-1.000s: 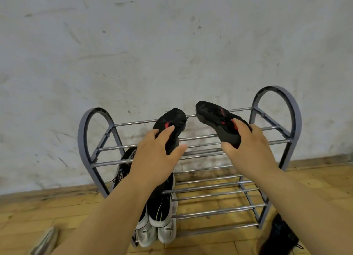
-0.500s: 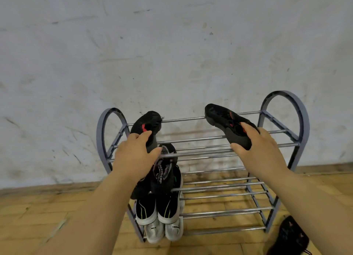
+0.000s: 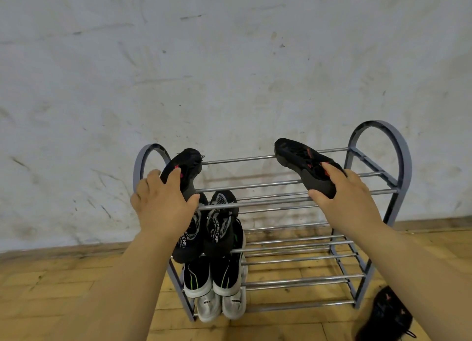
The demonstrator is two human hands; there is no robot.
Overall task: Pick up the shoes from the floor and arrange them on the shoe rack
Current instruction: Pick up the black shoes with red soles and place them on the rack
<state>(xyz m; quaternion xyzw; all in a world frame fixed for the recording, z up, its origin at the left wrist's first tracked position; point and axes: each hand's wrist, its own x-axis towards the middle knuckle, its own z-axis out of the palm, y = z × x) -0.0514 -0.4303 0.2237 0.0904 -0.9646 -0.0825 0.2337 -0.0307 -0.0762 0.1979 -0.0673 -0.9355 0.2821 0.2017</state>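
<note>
A grey shoe rack (image 3: 380, 136) with chrome rails stands against the wall. My left hand (image 3: 161, 205) grips a black shoe with red marks (image 3: 187, 168) at the top tier's left end, toe pointing to the wall. My right hand (image 3: 350, 197) holds the matching black shoe (image 3: 298, 159) over the top tier's right half, tilted with its toe raised above the back rail. Lower tiers on the left carry a black patterned pair (image 3: 219, 220), a black-and-white pair (image 3: 212, 276) and a white pair (image 3: 222, 305).
Another black shoe with red marks (image 3: 385, 315) lies on the wooden floor (image 3: 51, 289) by the rack's right foot. A scuffed white wall (image 3: 229, 59) rises right behind the rack. The right halves of the lower tiers hold no shoes.
My left hand has carried its shoe leftwards to the rack's left end. My right hand keeps its shoe over the right half. The view has shifted, bringing the rack further right and lower.
</note>
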